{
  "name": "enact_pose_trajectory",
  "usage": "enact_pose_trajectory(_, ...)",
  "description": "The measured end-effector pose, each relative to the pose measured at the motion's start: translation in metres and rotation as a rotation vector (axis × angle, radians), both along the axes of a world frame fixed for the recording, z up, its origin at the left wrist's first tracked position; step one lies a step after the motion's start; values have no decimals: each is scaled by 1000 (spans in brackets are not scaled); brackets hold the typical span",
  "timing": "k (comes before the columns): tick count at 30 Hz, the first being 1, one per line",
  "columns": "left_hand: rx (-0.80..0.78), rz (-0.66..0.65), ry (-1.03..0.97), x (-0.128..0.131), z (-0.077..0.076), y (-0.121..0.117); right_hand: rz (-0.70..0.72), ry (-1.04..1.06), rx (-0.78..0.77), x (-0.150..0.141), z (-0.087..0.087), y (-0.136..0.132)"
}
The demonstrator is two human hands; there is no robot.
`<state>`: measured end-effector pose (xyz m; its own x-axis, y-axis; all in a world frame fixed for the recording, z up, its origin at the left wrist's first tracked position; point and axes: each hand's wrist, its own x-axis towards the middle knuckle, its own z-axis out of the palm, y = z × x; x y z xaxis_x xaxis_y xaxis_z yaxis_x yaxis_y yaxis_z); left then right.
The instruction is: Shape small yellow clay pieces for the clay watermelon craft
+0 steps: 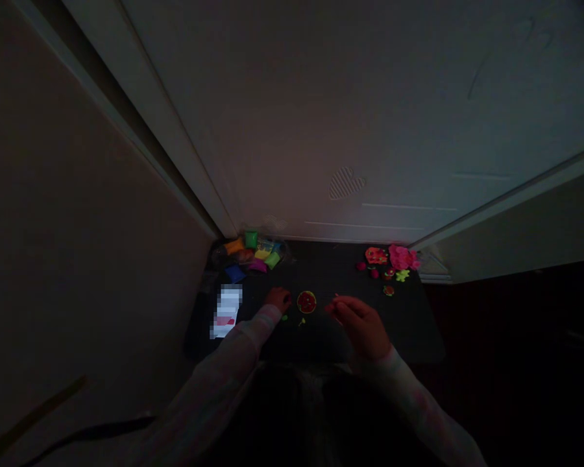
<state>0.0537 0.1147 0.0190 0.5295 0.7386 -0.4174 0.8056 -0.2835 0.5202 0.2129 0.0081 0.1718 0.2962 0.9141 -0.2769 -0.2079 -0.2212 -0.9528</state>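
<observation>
A small round piece with a red face and a yellow-green rim (pixel 306 302) lies on the dark table between my two hands. Just left of it, my left hand (pixel 277 299) rests low over the table, its fingers curled; whatever they may hold is hidden. On the other side, my right hand (pixel 365 324) is raised, thumb and fingertips pinched together. Something tiny and pale seems to show at those fingertips, too small to name. Close to the round piece lie a small green bit (pixel 285 318) and a yellow-green bit (pixel 302 322).
Colourful soft packets (pixel 251 239) are heaped at the table's back left. A lit phone-like screen (pixel 228 308) lies beside my left forearm. Small pink, red and yellow molded pieces (pixel 403 257) sit at the back right. A pale panel with a striped heart (pixel 345 183) rises behind the table (pixel 321 266).
</observation>
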Motion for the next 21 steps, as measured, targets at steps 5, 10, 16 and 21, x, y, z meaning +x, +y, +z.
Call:
enact_pose_trajectory(5, 63, 51, -40, -1, 13, -3, -2, 79, 118, -6, 41, 1)
enact_pose_trajectory(10, 147, 168, -137, 4, 35, -1, 54, 182, 319, -11, 80, -1)
enact_pose_trajectory(16, 163, 262, -313, 9, 58, -4, 142, 298, 462, -16, 101, -5)
enact_pose_trajectory(21, 95, 374, -484, 11, 77, -13, 176, 328, 502, -16, 103, -5)
